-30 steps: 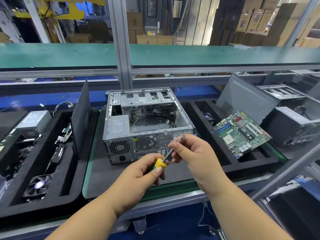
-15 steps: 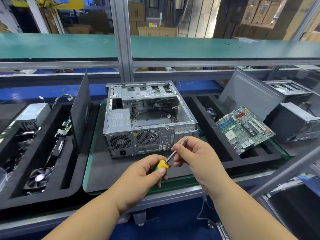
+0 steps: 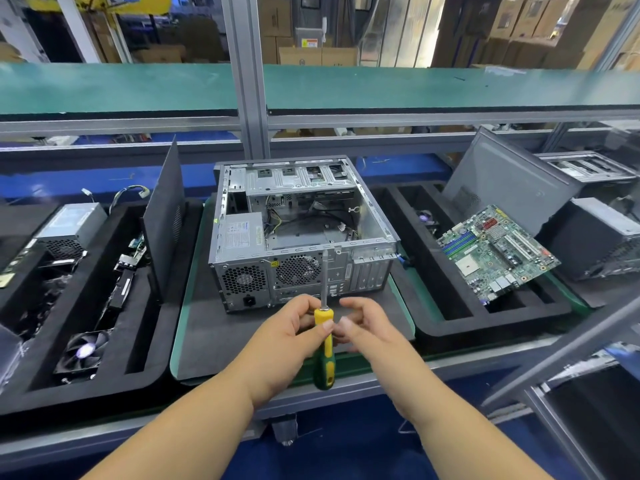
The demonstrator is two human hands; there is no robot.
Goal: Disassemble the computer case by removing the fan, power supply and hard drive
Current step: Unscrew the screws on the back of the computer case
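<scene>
Both bare forearms reach forward and converge at the middle. The left hand [image 3: 291, 327] is curled, thumb and fingertips pinching a screwdriver [image 3: 324, 344] upright. The right hand [image 3: 363, 323] hovers just beside it, fingers loosely bent, its grip slack.

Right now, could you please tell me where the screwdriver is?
The screwdriver stands upright at centre foreground, held in the left hand beside the right hand, just in front of the computer case.
</scene>
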